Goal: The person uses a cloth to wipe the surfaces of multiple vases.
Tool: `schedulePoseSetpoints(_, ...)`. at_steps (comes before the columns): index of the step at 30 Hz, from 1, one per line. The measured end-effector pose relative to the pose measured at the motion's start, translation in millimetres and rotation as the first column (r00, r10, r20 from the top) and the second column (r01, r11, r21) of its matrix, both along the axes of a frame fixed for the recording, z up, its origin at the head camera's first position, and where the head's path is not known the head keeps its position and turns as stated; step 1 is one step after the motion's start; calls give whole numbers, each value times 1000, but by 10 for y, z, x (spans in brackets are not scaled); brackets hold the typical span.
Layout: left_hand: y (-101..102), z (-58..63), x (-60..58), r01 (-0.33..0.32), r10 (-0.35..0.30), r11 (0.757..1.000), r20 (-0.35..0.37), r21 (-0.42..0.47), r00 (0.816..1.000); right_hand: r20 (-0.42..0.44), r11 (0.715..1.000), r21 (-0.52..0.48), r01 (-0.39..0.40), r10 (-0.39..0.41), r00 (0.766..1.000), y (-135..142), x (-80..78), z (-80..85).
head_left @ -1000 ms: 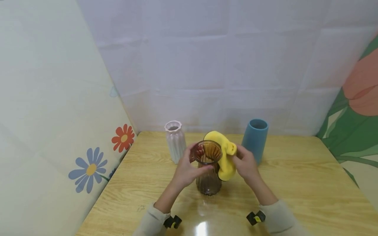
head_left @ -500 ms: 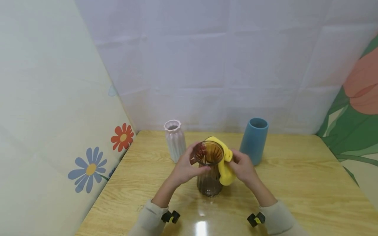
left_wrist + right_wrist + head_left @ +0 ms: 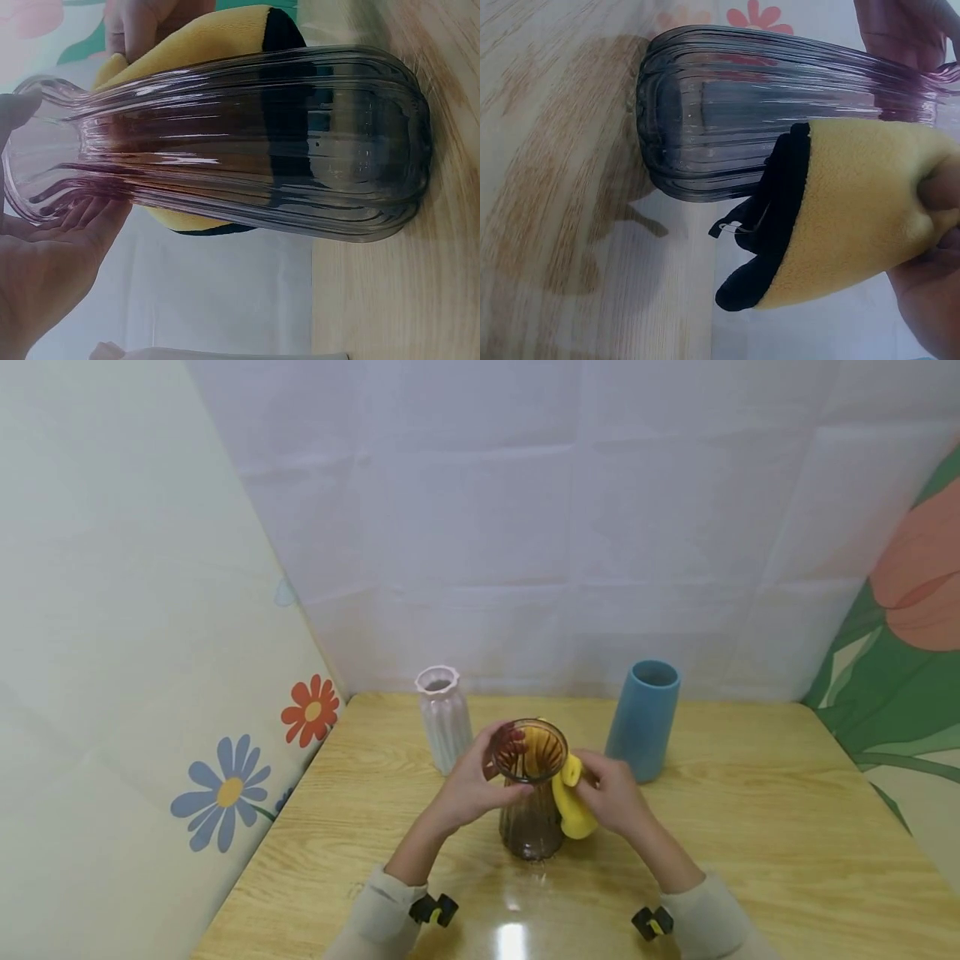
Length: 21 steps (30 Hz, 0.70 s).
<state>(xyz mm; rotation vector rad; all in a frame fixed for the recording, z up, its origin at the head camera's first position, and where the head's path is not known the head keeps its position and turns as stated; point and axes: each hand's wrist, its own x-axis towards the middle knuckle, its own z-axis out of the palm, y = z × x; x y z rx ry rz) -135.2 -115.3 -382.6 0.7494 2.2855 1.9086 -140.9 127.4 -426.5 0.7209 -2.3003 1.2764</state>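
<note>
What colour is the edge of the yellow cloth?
The edge of the yellow cloth is black; it shows best in the right wrist view.

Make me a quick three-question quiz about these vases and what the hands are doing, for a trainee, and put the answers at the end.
1. Which hand holds the yellow cloth?
2. True or false: the blue vase is lying on its side.
3. The left hand grips the glass vase near its:
A) base
B) middle
C) top

Key:
1. The right hand.
2. False; it stands upright.
3. C
</note>
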Motion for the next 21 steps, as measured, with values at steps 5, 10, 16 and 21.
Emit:
schedulePoseSetpoints(5, 6, 7, 4, 5, -5, 1000, -4, -1, 1000, -25, 999, 51, -2, 3, 1000, -3, 25, -17)
schedulePoseSetpoints(10, -4, -3, -8, 5, -5, 1000, -7, -8, 1000, -56, 995, 103, 1, 5, 998, -5, 23, -56)
schedulePoseSetpoints(16, -9, -12, -45, 21, -21, 1000, -15, -7, 1000, -80, 988, 154, -7, 19, 997, 5, 28, -87)
schedulePoseSetpoints(21, -25, -7, -68, 32, -32, 999, -5, -25, 999, -105, 974, 227, 11, 14, 994, 12, 32, -118)
